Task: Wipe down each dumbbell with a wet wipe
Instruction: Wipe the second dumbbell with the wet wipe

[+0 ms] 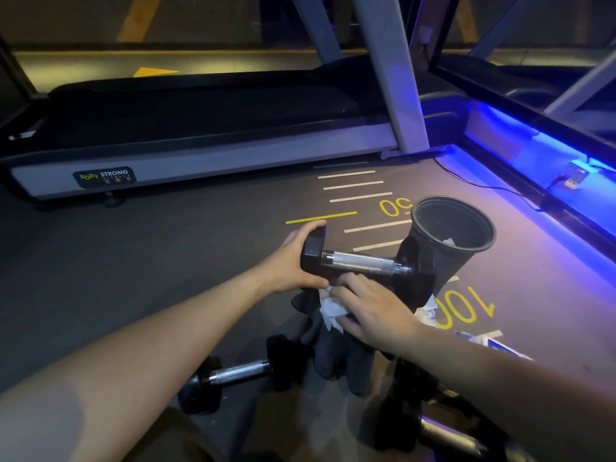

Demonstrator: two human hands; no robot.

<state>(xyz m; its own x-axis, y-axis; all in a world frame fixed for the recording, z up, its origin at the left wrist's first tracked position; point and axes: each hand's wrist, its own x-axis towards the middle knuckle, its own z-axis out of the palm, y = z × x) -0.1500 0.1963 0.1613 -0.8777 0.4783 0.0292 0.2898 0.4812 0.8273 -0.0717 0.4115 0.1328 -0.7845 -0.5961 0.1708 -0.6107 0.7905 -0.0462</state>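
Dumbbell (pixel 363 263) held up off the floor (pixel 166 261), its knurled metal handle lying roughly level between the 2 hands. Left hand (pixel 293 258) grips the near black hex head, fingers curled over its top edge and thumb wrapped under it. Right hand (pixel 370 310) sits just below and in front of the handle, fingers bent around a crumpled white wet wipe (pixel 328 308) and pressing it up against the underside of the dumbbell close to the left hand's thumb. How much of the wipe touches the metal cannot be told, as the fingers cover it.

Just beyond the right hand, the dumbbell's far head overlaps a black bin (pixel 456 235), which has a scrap of white at the bottom inside it. Directly under the right hand lies a dark cloth or glove (pixel 336 355) on the floor. Below the left forearm, a second dumbbell (pixel 233 375) rests on the floor, and under the right forearm a third dumbbell (pixel 443 431) shows its metal handle, partly hidden by the arm. To the right of the right wrist, white and blue packaging (pixel 480 341) lies on the floor beside the yellow "100" marking. Well beyond the left hand stands a treadmill (pixel 200 135).
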